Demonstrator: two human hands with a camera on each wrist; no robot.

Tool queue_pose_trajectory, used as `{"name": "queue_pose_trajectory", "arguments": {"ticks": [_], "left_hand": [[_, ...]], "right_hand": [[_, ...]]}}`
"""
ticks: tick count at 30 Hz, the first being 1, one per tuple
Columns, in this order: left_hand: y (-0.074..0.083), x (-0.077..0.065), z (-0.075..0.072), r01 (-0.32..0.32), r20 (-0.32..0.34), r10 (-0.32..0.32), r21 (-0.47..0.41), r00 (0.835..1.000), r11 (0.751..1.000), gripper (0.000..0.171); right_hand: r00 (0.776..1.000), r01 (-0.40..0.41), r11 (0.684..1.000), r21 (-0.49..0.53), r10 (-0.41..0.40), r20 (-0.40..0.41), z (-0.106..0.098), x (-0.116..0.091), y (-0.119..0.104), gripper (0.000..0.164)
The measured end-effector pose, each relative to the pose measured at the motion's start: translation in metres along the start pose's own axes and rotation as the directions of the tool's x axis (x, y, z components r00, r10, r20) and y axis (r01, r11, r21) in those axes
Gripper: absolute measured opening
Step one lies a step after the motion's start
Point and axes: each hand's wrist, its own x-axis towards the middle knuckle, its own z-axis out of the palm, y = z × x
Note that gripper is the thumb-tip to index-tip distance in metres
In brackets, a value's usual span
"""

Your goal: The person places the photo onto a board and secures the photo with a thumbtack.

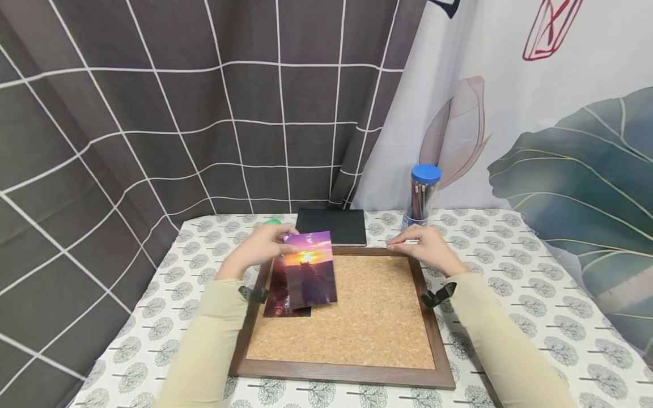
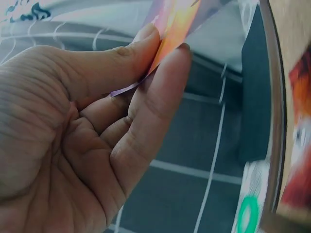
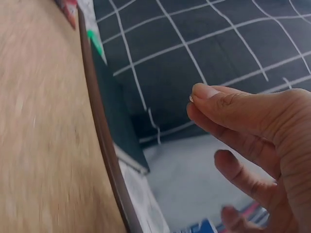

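A photo print of a purple and orange sunset (image 1: pixel 310 275) is pinched between the thumb and fingers of my left hand (image 1: pixel 262 248), above the left side of a wood-framed cork board (image 1: pixel 380 317). Partly hidden beneath it, a second, darker reddish photo (image 1: pixel 278 294) lies against the cork. My right hand (image 1: pixel 420 246) is over the board's far right corner. In the right wrist view, its thumb and index fingertip meet around a tiny pale thing (image 3: pixel 191 98), too small to identify; the other fingers are loosely bent.
Behind the board lies a black flat book-like item (image 1: pixel 331 225), with a green ring-shaped object (image 2: pixel 248 213) to its left. A clear jar with a blue lid (image 1: pixel 425 173) holds pencils at the back right. Tree-patterned cloth (image 1: pixel 510 317) covers the table; curtains hang behind.
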Motion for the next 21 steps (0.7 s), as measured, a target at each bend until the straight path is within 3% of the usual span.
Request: {"name": "queue_pose_trajectory", "arguments": {"ticks": [5,7,12,17,21], "left_hand": [[0.005,0.021,0.025,0.006,0.045,-0.003,-0.073,0.999,0.997,0.029],[0.005,0.028,0.033,0.004,0.059,0.000,-0.060,0.998,0.998,0.029],[0.003,0.039,0.049,-0.022,0.077,0.018,0.048,0.997,0.999,0.029],[-0.003,0.044,0.061,-0.075,0.060,0.065,0.191,0.996,0.979,0.030],[-0.003,0.046,0.069,-0.062,0.056,0.050,0.254,0.997,0.965,0.032]], "right_hand": [[0.998,0.059,0.998,0.021,-0.059,0.003,0.015,0.014,-0.011,0.005],[0.997,0.072,0.997,0.036,-0.073,0.009,0.023,0.020,-0.016,0.005],[0.997,0.055,0.993,0.099,-0.061,0.057,0.043,0.034,-0.026,0.007],[0.993,-0.004,0.985,0.170,-0.017,0.119,0.063,0.050,-0.034,0.004],[0.987,-0.034,0.976,0.213,-0.001,0.163,0.076,0.059,-0.036,0.005]]}}
